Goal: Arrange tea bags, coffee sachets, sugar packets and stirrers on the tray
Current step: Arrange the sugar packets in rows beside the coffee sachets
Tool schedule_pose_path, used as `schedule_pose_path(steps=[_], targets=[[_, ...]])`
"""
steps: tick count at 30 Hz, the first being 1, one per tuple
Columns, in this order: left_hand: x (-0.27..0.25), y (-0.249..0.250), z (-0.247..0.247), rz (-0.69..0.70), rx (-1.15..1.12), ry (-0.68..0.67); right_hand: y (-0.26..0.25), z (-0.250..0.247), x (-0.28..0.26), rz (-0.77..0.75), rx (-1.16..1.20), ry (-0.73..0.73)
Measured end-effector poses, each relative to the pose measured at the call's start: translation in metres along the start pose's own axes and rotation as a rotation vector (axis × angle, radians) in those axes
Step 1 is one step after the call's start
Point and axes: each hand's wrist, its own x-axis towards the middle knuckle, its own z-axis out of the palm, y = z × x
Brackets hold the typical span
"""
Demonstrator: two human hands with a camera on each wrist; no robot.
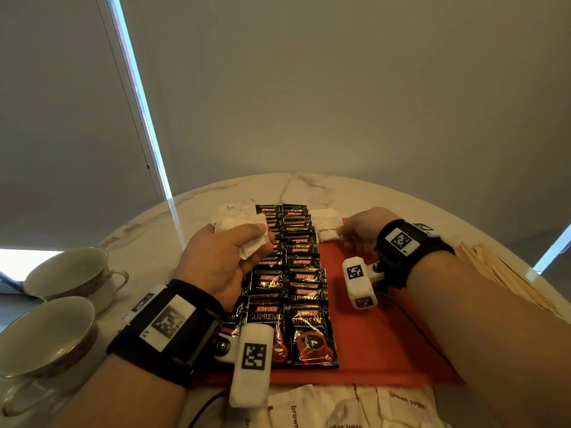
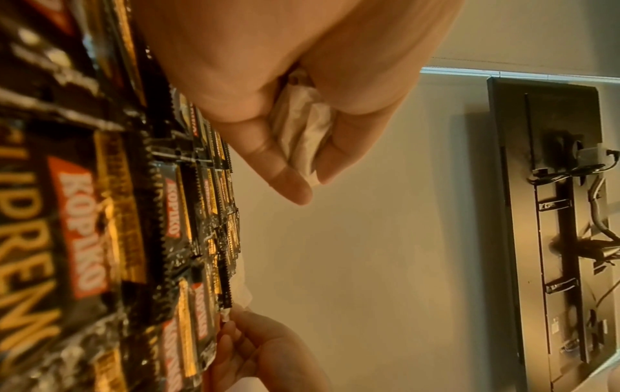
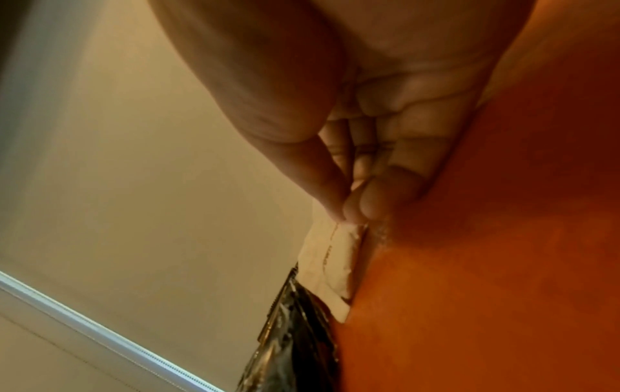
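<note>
Lying along the table's near edge, loose sugar packets point(image 1: 401, 403) sit just in front of the red tray point(image 1: 386, 335). Two cups point(image 1: 52, 332) stand at the table's left edge, and stirrers point(image 1: 506, 273) are heaped at its right edge. Two columns of coffee sachets point(image 1: 296, 282) run up the tray's left half from its near edge to its far edge. My left hand point(image 1: 228, 257) hovers over them, fingers curled around a bunch of white packets point(image 1: 247, 236). At the tray's far edge, my right hand point(image 1: 361, 233) pinches the corner of a sugar packet point(image 1: 327, 227) lying just right of the sachets.
</note>
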Motion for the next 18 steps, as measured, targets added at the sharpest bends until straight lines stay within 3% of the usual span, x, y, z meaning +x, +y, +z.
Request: schedule_pose_path(steps=[7,10,15,18], targets=[[-0.001,0.001,0.000,-0.007,0.002,-0.002,0.003,0.000,-0.004,-0.013,0.186,0.018],[-0.001,0.003,0.000,-0.016,-0.004,-0.017,0.005,-0.002,-0.005,-0.058,0.096,0.043],[-0.002,0.001,0.001,-0.030,-0.004,-0.016,0.003,0.012,-0.019,-0.017,0.127,-0.129],[-0.002,0.001,0.002,-0.031,-0.005,-0.010,-0.001,0.017,-0.016,0.006,0.155,-0.160]])
